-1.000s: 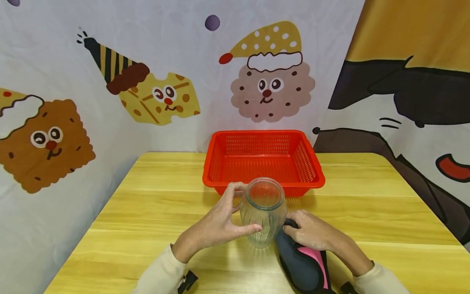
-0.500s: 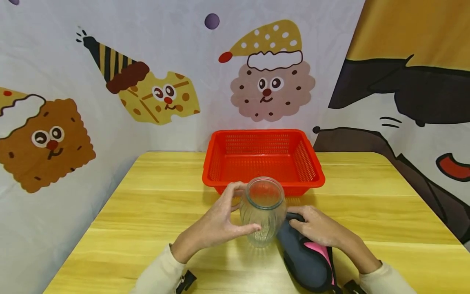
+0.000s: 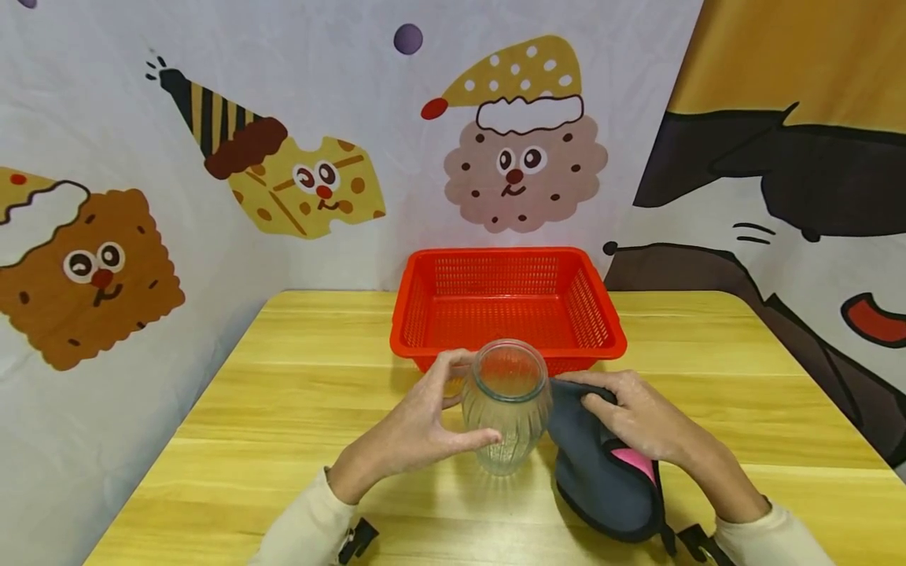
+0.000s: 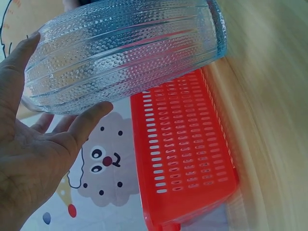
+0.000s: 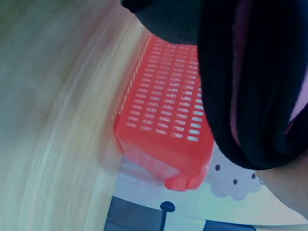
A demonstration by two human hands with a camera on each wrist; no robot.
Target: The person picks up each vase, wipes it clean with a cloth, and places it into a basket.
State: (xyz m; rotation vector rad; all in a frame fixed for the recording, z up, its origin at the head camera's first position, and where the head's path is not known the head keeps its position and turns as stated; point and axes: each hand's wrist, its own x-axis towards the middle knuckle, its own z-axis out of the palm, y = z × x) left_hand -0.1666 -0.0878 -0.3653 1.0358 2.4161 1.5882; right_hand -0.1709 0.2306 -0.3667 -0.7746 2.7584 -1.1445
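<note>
In the head view a clear ribbed glass jar (image 3: pixel 511 424) stands upright, its mouth up, before the red basket. My left hand (image 3: pixel 425 420) holds it from the left, thumb on the near side and fingers around the far side. The left wrist view shows the dimpled jar (image 4: pixel 125 53) between thumb and fingers of the left hand (image 4: pixel 36 154). On the jar's right, my right hand (image 3: pixel 640 413) pinches the upper end of a dark grey soft fabric item (image 3: pixel 602 487) with black edging and a pink inside. Its exact kind is unclear, and up close it fills the right wrist view's upper right.
A red plastic basket (image 3: pixel 616 346) with slotted sides is just behind the jar, near the far edge of the wooden table (image 3: pixel 304 393). Beyond the table hangs a white cloth backdrop (image 3: pixel 333 63) with cartoon prints.
My right hand has moved away from me and to the right, drawing the grey fabric item along and turning it. The left hand and the jar have hardly moved.
</note>
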